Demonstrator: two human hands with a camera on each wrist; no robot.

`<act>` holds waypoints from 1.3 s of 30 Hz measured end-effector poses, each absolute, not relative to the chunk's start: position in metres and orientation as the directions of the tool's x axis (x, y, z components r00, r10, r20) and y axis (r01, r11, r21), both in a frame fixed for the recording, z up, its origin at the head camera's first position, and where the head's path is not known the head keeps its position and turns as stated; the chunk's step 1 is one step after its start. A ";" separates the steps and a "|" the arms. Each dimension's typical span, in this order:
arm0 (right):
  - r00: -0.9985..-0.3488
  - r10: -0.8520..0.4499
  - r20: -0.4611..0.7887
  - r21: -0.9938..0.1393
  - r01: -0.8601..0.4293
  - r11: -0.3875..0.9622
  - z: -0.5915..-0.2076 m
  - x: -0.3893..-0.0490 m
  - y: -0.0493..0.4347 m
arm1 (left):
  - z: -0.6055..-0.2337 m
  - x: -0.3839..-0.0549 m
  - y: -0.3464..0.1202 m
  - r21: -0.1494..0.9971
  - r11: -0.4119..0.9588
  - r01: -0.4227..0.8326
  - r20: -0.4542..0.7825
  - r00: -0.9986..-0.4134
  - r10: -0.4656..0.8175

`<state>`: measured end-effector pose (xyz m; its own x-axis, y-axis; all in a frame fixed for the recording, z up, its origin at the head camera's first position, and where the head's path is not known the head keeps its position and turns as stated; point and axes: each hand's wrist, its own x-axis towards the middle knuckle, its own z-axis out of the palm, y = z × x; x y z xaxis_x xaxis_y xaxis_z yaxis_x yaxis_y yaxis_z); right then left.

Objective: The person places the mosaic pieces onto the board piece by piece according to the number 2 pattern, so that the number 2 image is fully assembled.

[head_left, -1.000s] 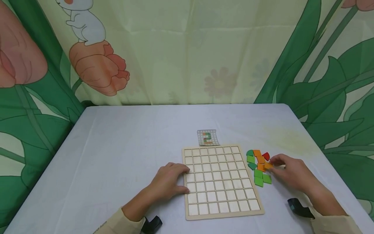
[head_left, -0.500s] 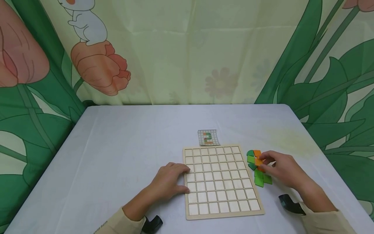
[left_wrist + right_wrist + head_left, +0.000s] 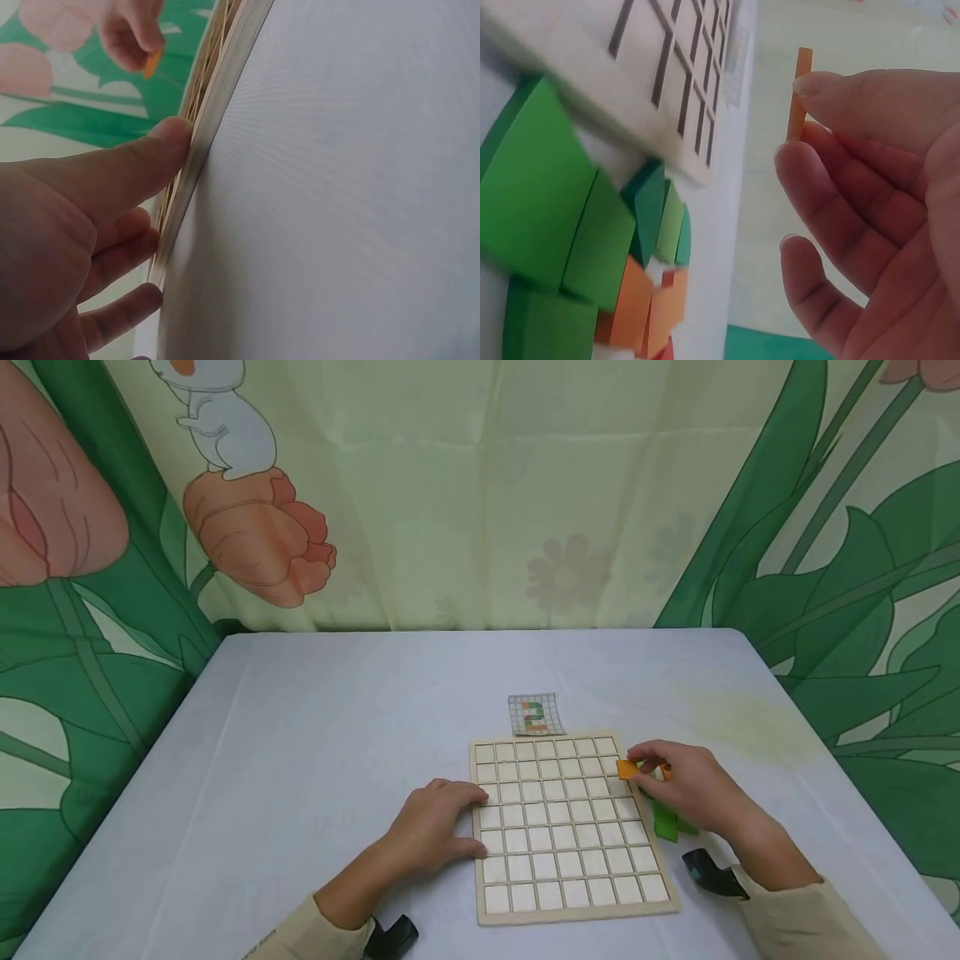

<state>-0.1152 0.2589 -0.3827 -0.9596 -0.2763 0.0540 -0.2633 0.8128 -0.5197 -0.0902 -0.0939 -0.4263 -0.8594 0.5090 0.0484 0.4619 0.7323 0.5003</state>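
The right hand (image 3: 690,783) is pinching the tile (image 3: 626,769) between thumb and finger; the board (image 3: 567,835) is lying leftward, below the grip.

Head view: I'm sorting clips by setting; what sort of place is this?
Probably an indoor tabletop play or filming set-up: a flower-printed curtain hangs behind a white-covered table with a grid board on it.

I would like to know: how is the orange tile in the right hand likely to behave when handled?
The orange tile is probably stiff: its side looks straight where the right hand pinches it. It is likely light, being small and thin. Laid flat, it would probably slide rather than roll, since its edges look straight.
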 end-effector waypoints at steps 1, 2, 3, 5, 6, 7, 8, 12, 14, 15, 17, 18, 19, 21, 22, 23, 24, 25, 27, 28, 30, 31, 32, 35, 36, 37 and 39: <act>-0.958 -0.281 0.057 -0.523 -0.269 0.809 -0.383 -0.115 0.256 | -0.427 -0.090 -0.094 0.500 0.732 0.462 0.047 -0.859 0.509; -0.956 -0.286 0.058 -0.530 -0.272 0.803 -0.383 -0.116 0.254 | -0.427 -0.089 -0.094 0.500 0.733 0.462 0.046 -0.859 0.510; -0.956 -0.289 0.056 -0.538 -0.273 0.798 -0.383 -0.115 0.251 | -0.427 -0.089 -0.094 0.499 0.733 0.462 0.044 -0.858 0.511; -0.954 -0.296 0.054 -0.550 -0.276 0.788 -0.384 -0.116 0.246 | -0.428 -0.088 -0.094 0.490 0.738 0.464 0.044 -0.858 0.511; -0.952 -0.302 0.055 -0.554 -0.281 0.783 -0.384 -0.116 0.244 | -0.428 -0.088 -0.094 0.490 0.738 0.465 0.046 -0.859 0.511; -0.950 -0.307 0.058 -0.555 -0.286 0.781 -0.384 -0.117 0.242 | -0.428 -0.088 -0.094 0.489 0.738 0.465 0.048 -0.859 0.510; -0.948 -0.312 0.060 -0.553 -0.292 0.780 -0.385 -0.118 0.239 | -0.428 -0.088 -0.095 0.488 0.738 0.466 0.049 -0.859 0.510; -0.939 -0.336 0.075 -0.542 -0.321 0.776 -0.385 -0.123 0.230 | -0.428 -0.087 -0.095 0.487 0.736 0.469 0.054 -0.858 0.511; -0.932 -0.355 0.078 -0.542 -0.338 0.769 -0.385 -0.126 0.226 | -0.427 -0.088 -0.095 0.484 0.737 0.472 0.055 -0.857 0.512; -0.929 -0.362 0.074 -0.544 -0.342 0.766 -0.385 -0.127 0.224 | -0.427 -0.088 -0.095 0.483 0.737 0.473 0.057 -0.857 0.513; -0.925 -0.376 0.054 -0.551 -0.342 0.761 -0.384 -0.130 0.219 | -0.427 -0.088 -0.095 0.483 0.735 0.476 0.060 -0.856 0.514; -0.923 -0.382 0.043 -0.557 -0.340 0.758 -0.384 -0.132 0.217 | -0.428 -0.088 -0.095 0.483 0.734 0.476 0.061 -0.855 0.515; -0.921 -0.388 0.025 -0.562 -0.334 0.756 -0.383 -0.133 0.215 | -0.428 -0.088 -0.095 0.481 0.736 0.477 0.061 -0.855 0.514; -0.919 -0.395 -0.002 -0.573 -0.323 0.754 -0.383 -0.135 0.210 | -0.427 -0.088 -0.095 0.482 0.737 0.474 0.058 -0.856 0.513; -0.917 -0.400 -0.010 -0.574 -0.322 0.753 -0.383 -0.136 0.208 | -0.428 -0.089 -0.095 0.480 0.740 0.471 0.053 -0.857 0.512; -0.915 -0.402 -0.013 -0.575 -0.322 0.752 -0.384 -0.136 0.206 | -0.427 -0.089 -0.094 0.479 0.743 0.467 0.046 -0.859 0.510; -0.914 -0.406 -0.010 -0.576 -0.326 0.749 -0.385 -0.137 0.204 | -0.427 -0.088 -0.094 0.480 0.745 0.464 0.041 -0.860 0.509; -0.912 -0.411 -0.008 -0.576 -0.332 0.747 -0.386 -0.137 0.202 | -0.427 -0.088 -0.094 0.479 0.748 0.459 0.033 -0.861 0.507; -0.908 -0.418 0.002 -0.568 -0.345 0.747 -0.389 -0.138 0.198 | -0.427 -0.088 -0.093 0.483 0.751 0.450 0.021 -0.863 0.504; -0.906 -0.423 0.009 -0.567 -0.353 0.744 -0.390 -0.139 0.197 | -0.427 -0.088 -0.093 0.484 0.751 0.449 0.019 -0.863 0.504; -0.900 -0.435 0.022 -0.566 -0.369 0.737 -0.391 -0.140 0.193 | -0.427 -0.088 -0.093 0.485 0.749 0.450 0.022 -0.863 0.505; -0.899 -0.438 0.024 -0.564 -0.374 0.736 -0.392 -0.141 0.191 | -0.428 -0.088 -0.094 0.485 0.750 0.450 0.021 -0.864 0.504; -0.897 -0.441 0.028 -0.562 -0.379 0.735 -0.392 -0.142 0.189 | -0.428 -0.088 -0.094 0.485 0.749 0.452 0.024 -0.863 0.505; -0.893 -0.449 0.032 -0.561 -0.388 0.732 -0.392 -0.144 0.182 | -0.428 -0.089 -0.094 0.484 0.750 0.452 0.028 -0.864 0.502; -0.894 -0.447 0.030 -0.560 -0.386 0.733 -0.392 -0.145 0.180 | -0.428 -0.089 -0.094 0.483 0.751 0.450 0.027 -0.865 0.501; -0.894 -0.447 0.024 -0.557 -0.383 0.736 -0.392 -0.145 0.177 | -0.428 -0.089 -0.094 0.483 0.752 0.448 0.026 -0.866 0.500; -0.895 -0.447 0.012 -0.557 -0.377 0.740 -0.391 -0.146 0.173 | -0.427 -0.090 -0.094 0.484 0.754 0.444 0.022 -0.868 0.496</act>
<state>-0.1464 0.1725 -0.3910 -0.8947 -0.4465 0.0121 -0.3768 0.7398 -0.5574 -0.0899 -0.0938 -0.4274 -0.8678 0.4964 0.0222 0.4438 0.7543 0.4838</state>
